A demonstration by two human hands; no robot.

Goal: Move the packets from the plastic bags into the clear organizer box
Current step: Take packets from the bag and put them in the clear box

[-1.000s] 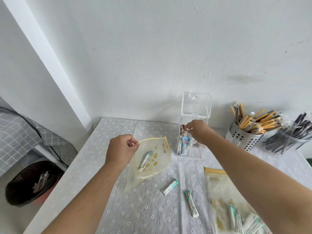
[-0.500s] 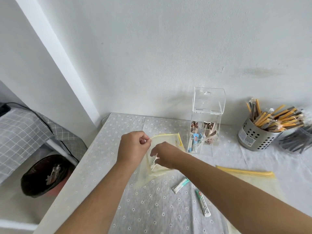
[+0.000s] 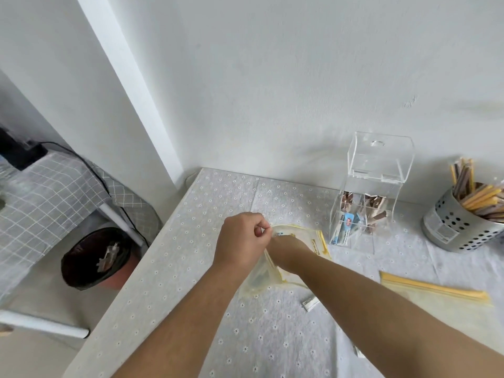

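A person's two bare arms reach over a tabletop (image 3: 191, 268) covered in a grey daisy-print cloth. The left hand (image 3: 242, 238) is curled tight, thumb and forefinger pinching the rim of a clear bag (image 3: 313, 238) with a yellow zip edge and holding its mouth up. The right hand (image 3: 286, 252) is pushed into that mouth. Its fingers are hidden behind the left hand and the bag film, so how far they are spread cannot be told. What lies in the bag is too blurred to make out.

Just right of the bag stands the clear box (image 3: 362, 214), lid (image 3: 379, 156) tipped up and open. Its back compartments hold brown packets (image 3: 377, 203); the front left one holds blue-and-white packets (image 3: 346, 225).

A white packet (image 3: 311, 302) lies on the cloth, partly under the right forearm. A second bag (image 3: 436, 301) lies flat further right. A perforated metal cup (image 3: 458, 230) of yellow and brown sticks (image 3: 480, 197) stands beside the box. A dark bin (image 3: 95, 257) sits on the floor at left.
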